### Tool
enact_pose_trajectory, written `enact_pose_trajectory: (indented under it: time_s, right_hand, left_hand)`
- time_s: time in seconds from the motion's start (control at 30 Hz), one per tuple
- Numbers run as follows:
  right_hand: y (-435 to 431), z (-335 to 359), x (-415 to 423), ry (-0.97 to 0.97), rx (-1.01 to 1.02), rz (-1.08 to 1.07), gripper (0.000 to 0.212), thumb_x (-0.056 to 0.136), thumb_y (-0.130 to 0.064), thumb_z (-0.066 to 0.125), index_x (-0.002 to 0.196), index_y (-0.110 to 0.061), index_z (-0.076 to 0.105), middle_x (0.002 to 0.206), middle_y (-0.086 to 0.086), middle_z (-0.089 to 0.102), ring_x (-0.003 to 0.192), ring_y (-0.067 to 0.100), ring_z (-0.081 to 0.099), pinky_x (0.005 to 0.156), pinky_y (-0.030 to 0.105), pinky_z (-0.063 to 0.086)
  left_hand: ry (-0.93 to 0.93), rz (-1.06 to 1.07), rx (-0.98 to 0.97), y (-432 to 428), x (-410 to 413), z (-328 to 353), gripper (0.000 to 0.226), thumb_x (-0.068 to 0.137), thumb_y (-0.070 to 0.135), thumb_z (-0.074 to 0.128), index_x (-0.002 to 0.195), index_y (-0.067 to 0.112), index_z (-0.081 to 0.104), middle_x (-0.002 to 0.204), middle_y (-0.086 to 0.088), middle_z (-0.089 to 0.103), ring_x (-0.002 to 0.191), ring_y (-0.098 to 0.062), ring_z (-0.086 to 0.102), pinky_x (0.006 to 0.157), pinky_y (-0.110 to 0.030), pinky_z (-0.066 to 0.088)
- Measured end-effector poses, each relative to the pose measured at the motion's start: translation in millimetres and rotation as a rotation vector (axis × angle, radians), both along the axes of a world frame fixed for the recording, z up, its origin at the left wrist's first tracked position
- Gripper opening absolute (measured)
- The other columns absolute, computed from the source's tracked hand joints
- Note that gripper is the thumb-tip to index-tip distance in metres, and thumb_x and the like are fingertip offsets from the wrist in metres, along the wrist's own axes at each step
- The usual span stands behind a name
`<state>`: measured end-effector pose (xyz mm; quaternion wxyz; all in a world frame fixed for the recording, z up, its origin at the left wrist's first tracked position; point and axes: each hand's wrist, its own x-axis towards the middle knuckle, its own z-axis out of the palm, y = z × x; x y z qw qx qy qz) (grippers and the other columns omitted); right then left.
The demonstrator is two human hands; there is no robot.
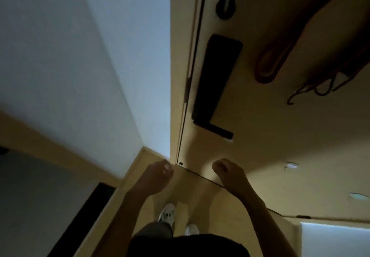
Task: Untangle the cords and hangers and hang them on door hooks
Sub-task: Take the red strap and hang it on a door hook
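Cords (264,79) hang, seemingly looped, against door (260,136).

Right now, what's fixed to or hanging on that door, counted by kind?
Black door fittings: 2 (handle plate, loop-shaped fitting)
Hanging cord bunches: 2 (thick red cord, thin dark cords)
Total: 4

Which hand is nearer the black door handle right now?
Right. The right hand is just below the door handle in the picture. The left hand is at the same height but farther off to the left. Neither touches it.
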<state>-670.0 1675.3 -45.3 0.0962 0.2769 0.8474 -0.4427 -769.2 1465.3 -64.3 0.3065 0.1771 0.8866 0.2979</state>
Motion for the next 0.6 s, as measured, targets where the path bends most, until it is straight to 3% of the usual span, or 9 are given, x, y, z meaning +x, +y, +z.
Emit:
enact_pose_trajectory:
  time_s: [0.1, 0.2, 0.27, 0.37, 0.5, 0.6]
  right_hand:
    - [-17, -30, 14, -0.110, -0.010, 0.137, 0.016, 0.094, -0.030, 0.053, 0.095, -0.017, 0.062, 0.087, -0.004, 0.062, 0.085, 0.015, 0.058, 0.077, 0.028, 0.045]
    - [-28, -54, 34, -0.167, 0.010, 0.307, 0.018, 0.093, -0.027, 0.054, 0.099, -0.013, 0.064, 0.088, -0.003, 0.060, 0.085, 0.014, 0.057, 0.074, 0.024, 0.040]
    - [-32, -66, 49, -0.218, 0.011, 0.419, 0.018, 0.093, -0.026, 0.054, 0.100, -0.012, 0.064, 0.088, -0.004, 0.058, 0.085, 0.014, 0.055, 0.074, 0.022, 0.038]
    - [-36, -78, 71, -0.303, -0.001, 0.575, 0.016, 0.093, -0.026, 0.053, 0.086, -0.014, 0.060, 0.082, -0.001, 0.059, 0.084, 0.020, 0.056, 0.070, 0.028, 0.040]
    - [-52, -96, 96, -0.417, -0.012, 0.789, 0.017, 0.094, -0.032, 0.053, 0.098, -0.018, 0.059, 0.098, -0.001, 0.062, 0.101, 0.019, 0.061, 0.088, 0.031, 0.047]
    - [-78, -104, 106, -0.521, -0.017, 0.966, 0.015, 0.096, -0.037, 0.048, 0.103, -0.025, 0.052, 0.114, 0.004, 0.058, 0.112, 0.023, 0.056, 0.098, 0.039, 0.045]
  left_hand:
    - [-0.124, 0.215, -0.100, -30, 39, -19, 0.026, 0.095, 0.022, 0.047, 0.111, 0.006, 0.060, 0.096, -0.003, 0.057, 0.090, -0.014, 0.054, 0.072, -0.019, 0.042]
    - [-0.205, 0.377, -0.129, -47, 85, -33, 0.028, 0.096, 0.022, 0.045, 0.115, 0.006, 0.058, 0.111, -0.009, 0.060, 0.107, -0.024, 0.057, 0.086, -0.029, 0.043]
    - [-0.224, 0.513, -0.117, -59, 121, -40, 0.025, 0.095, 0.025, 0.047, 0.112, 0.010, 0.059, 0.118, -0.009, 0.062, 0.106, -0.024, 0.058, 0.082, -0.027, 0.043]
    - [-0.273, 0.683, -0.124, -80, 180, -49, 0.017, 0.093, 0.028, 0.049, 0.100, 0.017, 0.060, 0.107, -0.005, 0.065, 0.096, -0.020, 0.058, 0.080, -0.029, 0.044]
    - [-0.362, 0.899, -0.142, -106, 260, -51, 0.016, 0.092, 0.028, 0.049, 0.094, 0.016, 0.059, 0.099, -0.004, 0.065, 0.095, -0.022, 0.059, 0.083, -0.033, 0.045]
    - [-0.394, 1.018, -0.131, -118, 304, -50, 0.014, 0.094, 0.023, 0.046, 0.090, 0.015, 0.056, 0.095, -0.005, 0.064, 0.089, -0.023, 0.057, 0.072, -0.028, 0.040]
